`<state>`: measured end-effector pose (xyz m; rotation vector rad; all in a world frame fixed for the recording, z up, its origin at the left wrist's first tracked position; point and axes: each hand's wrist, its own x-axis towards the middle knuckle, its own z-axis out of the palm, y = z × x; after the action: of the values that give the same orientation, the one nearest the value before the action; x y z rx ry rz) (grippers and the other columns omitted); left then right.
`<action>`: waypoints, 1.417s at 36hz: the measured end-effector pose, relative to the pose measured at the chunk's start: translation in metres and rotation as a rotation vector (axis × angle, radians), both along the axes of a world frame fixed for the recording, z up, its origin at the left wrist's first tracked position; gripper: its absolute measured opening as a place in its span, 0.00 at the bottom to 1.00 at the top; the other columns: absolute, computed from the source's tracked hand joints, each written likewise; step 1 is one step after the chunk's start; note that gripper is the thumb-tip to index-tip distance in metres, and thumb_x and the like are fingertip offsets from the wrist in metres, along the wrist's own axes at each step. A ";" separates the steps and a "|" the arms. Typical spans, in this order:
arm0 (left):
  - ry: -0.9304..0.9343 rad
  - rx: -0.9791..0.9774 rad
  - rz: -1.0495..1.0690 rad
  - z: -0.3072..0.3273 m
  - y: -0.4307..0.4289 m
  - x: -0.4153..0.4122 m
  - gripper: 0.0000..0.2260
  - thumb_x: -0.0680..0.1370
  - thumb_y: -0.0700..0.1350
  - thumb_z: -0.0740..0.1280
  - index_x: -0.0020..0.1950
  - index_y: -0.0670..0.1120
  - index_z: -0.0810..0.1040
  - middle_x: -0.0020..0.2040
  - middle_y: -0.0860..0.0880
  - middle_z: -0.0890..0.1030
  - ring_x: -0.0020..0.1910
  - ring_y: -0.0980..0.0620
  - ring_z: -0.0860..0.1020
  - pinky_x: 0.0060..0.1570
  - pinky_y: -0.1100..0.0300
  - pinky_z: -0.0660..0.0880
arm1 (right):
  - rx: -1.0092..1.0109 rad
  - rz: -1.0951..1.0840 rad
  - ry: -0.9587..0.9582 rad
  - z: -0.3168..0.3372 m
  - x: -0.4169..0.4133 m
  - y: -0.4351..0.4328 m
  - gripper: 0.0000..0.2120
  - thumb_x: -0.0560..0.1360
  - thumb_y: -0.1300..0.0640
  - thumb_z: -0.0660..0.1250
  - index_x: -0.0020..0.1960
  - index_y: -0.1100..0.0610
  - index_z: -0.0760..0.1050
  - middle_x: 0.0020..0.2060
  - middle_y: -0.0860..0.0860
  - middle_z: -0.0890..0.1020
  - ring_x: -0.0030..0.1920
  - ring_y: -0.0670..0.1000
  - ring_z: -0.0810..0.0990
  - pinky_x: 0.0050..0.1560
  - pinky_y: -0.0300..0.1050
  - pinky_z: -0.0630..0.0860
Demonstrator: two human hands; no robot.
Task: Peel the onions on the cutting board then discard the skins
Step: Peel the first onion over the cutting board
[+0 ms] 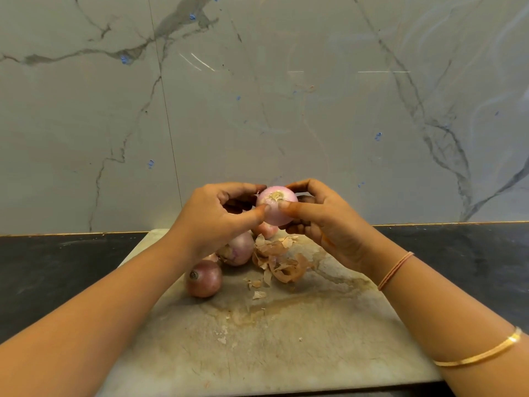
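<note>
A pale pink, mostly peeled onion [276,206] is held up above the cutting board [274,333], root end toward me. My left hand [220,219] grips its left side with the thumb pressed on the front. My right hand [320,222] curls round its right side, thumb on the front too. On the board lie an unpeeled brown-red onion [203,278], a larger onion [239,249] partly hidden by my left hand, and another onion [266,229] just below the held one. A heap of dry brown skins [282,260] lies right of them.
The stained board rests on a dark countertop [57,270] that runs to both sides. A grey marbled wall [257,96] rises right behind the board. Small skin flakes [259,295] are scattered on the board's middle.
</note>
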<state>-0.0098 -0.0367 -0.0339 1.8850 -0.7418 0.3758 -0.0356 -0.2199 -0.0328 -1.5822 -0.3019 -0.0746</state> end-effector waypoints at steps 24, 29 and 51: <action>-0.209 0.143 0.232 0.002 -0.006 -0.010 0.08 0.73 0.48 0.71 0.51 0.56 0.81 0.42 0.62 0.80 0.45 0.60 0.80 0.46 0.58 0.80 | -0.139 -0.119 -0.175 -0.006 0.004 0.000 0.19 0.73 0.57 0.72 0.58 0.48 0.67 0.51 0.45 0.74 0.51 0.49 0.79 0.51 0.42 0.81; -0.264 0.158 0.283 0.002 -0.007 -0.010 0.08 0.72 0.47 0.72 0.51 0.51 0.84 0.42 0.62 0.80 0.44 0.61 0.80 0.46 0.59 0.79 | -0.209 -0.152 -0.246 -0.006 0.001 0.002 0.20 0.71 0.55 0.74 0.54 0.47 0.65 0.50 0.44 0.74 0.50 0.49 0.80 0.50 0.42 0.81; -0.268 0.211 0.550 0.005 -0.003 -0.006 0.02 0.73 0.46 0.69 0.42 0.49 0.81 0.37 0.55 0.80 0.39 0.53 0.77 0.40 0.58 0.74 | -0.093 -0.082 -0.149 -0.006 0.003 0.003 0.19 0.74 0.61 0.71 0.60 0.51 0.68 0.55 0.49 0.75 0.53 0.52 0.79 0.49 0.41 0.81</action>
<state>-0.0154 -0.0399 -0.0292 2.2559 -0.4321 0.9404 -0.0327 -0.2173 -0.0389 -1.6851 -0.3612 -0.2461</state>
